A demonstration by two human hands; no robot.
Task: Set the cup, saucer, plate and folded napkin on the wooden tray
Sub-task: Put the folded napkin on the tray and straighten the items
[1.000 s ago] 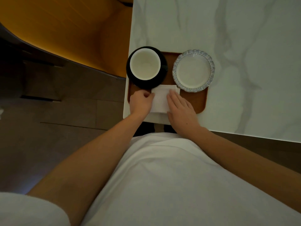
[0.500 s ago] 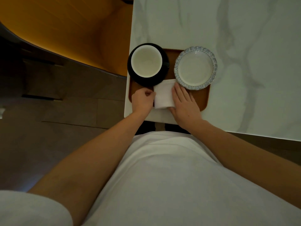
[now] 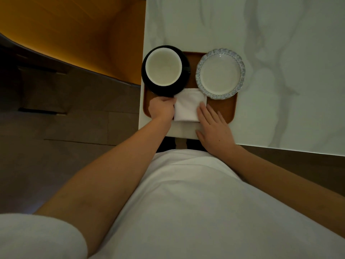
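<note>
Napkin (image 3: 188, 106) is now folded smaller and lies on tray (image 3: 225, 109), near edge. Left hand (image 3: 161, 109) pinches its left edge; right hand (image 3: 214, 126) is flattened beside it. Soft, light cloth, best gripped at edges.

The left hand (image 3: 162, 108) hides its grip on the napkin (image 3: 189, 106).
</note>
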